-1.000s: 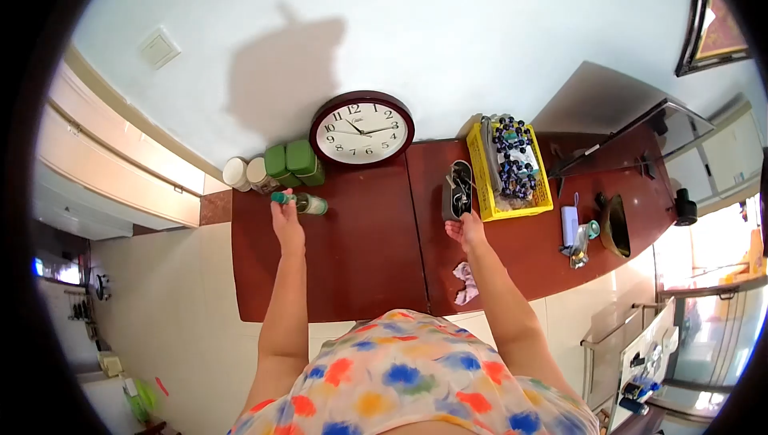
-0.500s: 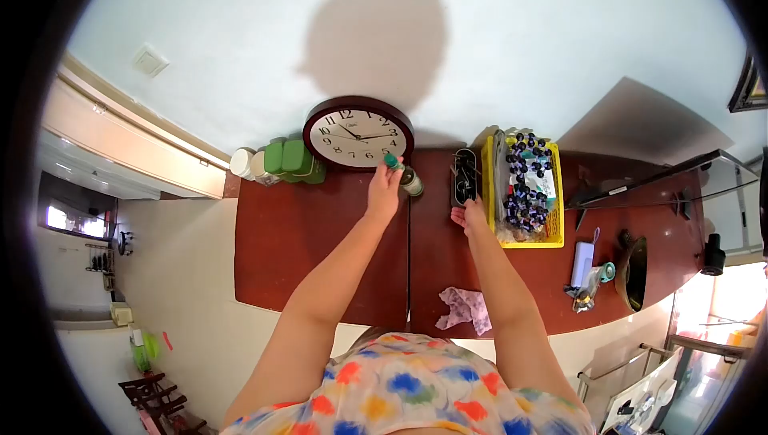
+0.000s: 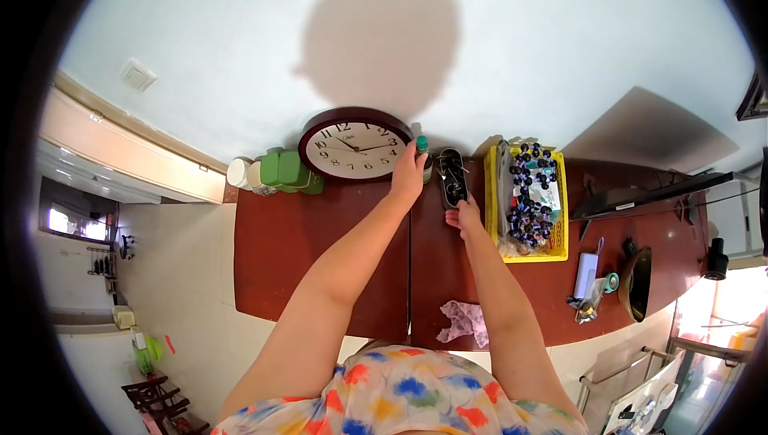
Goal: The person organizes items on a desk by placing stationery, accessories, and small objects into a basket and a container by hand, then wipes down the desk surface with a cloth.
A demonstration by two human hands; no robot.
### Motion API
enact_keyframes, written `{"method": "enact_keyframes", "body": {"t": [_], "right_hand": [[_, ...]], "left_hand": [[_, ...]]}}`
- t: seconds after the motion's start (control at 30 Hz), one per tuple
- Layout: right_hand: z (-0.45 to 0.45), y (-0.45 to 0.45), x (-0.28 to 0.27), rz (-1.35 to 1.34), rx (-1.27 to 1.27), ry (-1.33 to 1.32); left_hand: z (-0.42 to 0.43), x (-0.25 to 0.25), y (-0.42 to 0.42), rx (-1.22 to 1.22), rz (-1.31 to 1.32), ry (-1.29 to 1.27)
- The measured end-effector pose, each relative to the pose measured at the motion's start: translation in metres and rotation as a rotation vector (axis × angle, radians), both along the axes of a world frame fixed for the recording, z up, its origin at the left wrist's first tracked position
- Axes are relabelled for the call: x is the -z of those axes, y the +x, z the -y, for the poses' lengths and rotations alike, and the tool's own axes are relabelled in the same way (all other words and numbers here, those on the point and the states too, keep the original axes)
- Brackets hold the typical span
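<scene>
My left hand (image 3: 410,172) is closed around a small bottle with a green cap (image 3: 422,144), just right of the wall clock (image 3: 356,147). Part of a dark bottle body shows beside my fingers; whether it belongs to that cap I cannot tell. My right hand (image 3: 466,216) grips the near end of a long black tray (image 3: 446,203), its thumb on the rim and its fingers along the side. Dark, thin items that I cannot make out lie in the tray. A yellow basket (image 3: 534,257) stands right of the tray, holding a strand of dark shiny beads (image 3: 528,195) and packets.
Green-lidded containers (image 3: 286,169) and white tubs (image 3: 238,172) stand left of the clock. A pink cloth (image 3: 462,320) lies at the front edge of the reddish table (image 3: 320,251). On the right are a lilac case (image 3: 586,273), a roll of tape (image 3: 611,282) and a dark bowl (image 3: 636,283).
My left hand has moved right and up with the green-capped bottle, past the clock's lower right edge. The black tray has shifted slightly left, with my right hand still on it.
</scene>
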State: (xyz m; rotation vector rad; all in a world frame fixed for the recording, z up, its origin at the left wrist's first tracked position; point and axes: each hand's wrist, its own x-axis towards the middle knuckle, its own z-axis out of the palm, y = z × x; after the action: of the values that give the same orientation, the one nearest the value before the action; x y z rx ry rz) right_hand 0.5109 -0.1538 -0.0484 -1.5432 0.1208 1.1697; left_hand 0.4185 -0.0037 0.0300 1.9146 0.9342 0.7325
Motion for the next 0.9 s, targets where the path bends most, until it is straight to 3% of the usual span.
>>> {"method": "enact_keyframes", "body": {"t": [0.17,0.37,0.5,0.7,0.9], "right_hand": [[0.000,-0.003,0.000,-0.018,-0.007,-0.003],[0.011,-0.002,0.015,-0.097,-0.032,0.064],[0.028,-0.011,0.003,-0.111,-0.031,0.099],[0.099,-0.029,-0.014,-0.255,0.068,0.208],[0.175,-0.047,-0.029,-0.495,0.185,0.185]], "left_hand": [[0.000,0.004,0.003,-0.045,-0.015,0.067],[0.006,-0.011,0.008,-0.015,-0.010,-0.043],[0.005,-0.005,0.017,0.000,0.066,0.048],[0.004,-0.001,0.027,-0.032,0.049,0.192],[0.003,-0.002,0.030,-0.012,-0.015,0.031]]}}
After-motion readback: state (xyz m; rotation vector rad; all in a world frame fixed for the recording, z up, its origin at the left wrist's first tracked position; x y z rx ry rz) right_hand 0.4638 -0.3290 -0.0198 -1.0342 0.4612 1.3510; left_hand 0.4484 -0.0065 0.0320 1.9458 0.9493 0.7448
